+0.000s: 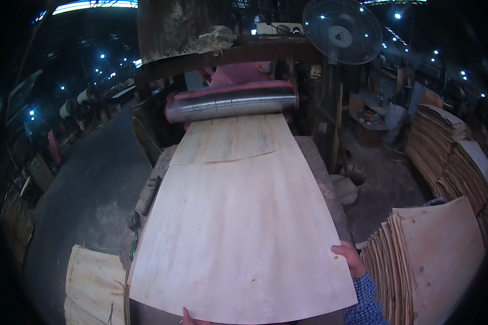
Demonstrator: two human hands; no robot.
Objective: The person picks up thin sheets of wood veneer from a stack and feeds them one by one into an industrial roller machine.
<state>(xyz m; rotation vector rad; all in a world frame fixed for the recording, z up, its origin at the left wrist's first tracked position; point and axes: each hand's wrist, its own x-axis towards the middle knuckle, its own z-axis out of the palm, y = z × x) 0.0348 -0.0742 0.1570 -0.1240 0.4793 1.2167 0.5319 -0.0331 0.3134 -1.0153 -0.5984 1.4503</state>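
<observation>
a big pale veneer sheet [238, 227] lies flat along the worktop [320, 173], its far end tucked under the steel roller [232, 103] at the worktop's far edge, so the machine seems to feed or carry it. the right hand [350, 259] rests at the sheet's near right corner, fingers curled on its edge, likely to steady it. of the left hand [192, 318] only fingertips show under the near edge; whether they grip, i cannot tell. no bins here: loose veneer stacks [434, 260] stand right of the worktop, another pile [95, 284] on the floor by its near left corner. a fan [341, 30] hangs beyond.
</observation>
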